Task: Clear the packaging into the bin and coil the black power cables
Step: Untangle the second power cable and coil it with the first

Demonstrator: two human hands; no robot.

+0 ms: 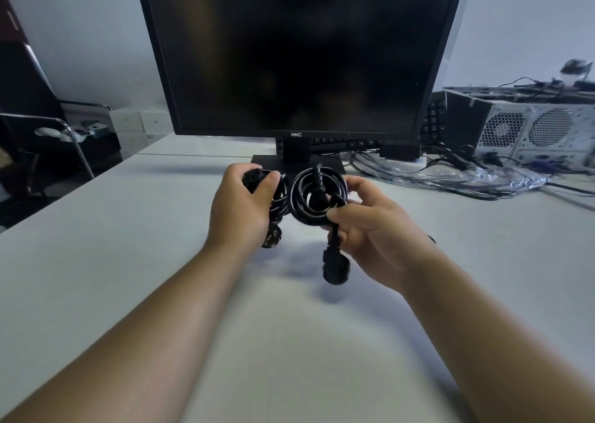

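Both my hands are raised over the white desk in front of the monitor. My left hand is closed around one coiled black power cable, whose plug pokes out below my palm. In my right hand is a second black power cable, wound into a round coil. Its connector hangs down from my fingers above the desk. The two coils sit side by side, almost touching. Crumpled clear plastic packaging lies on the desk at the right.
A dark HKC monitor stands right behind my hands. A keyboard, loose cables and an open computer case crowd the right rear. A chair stands off the desk's left side.
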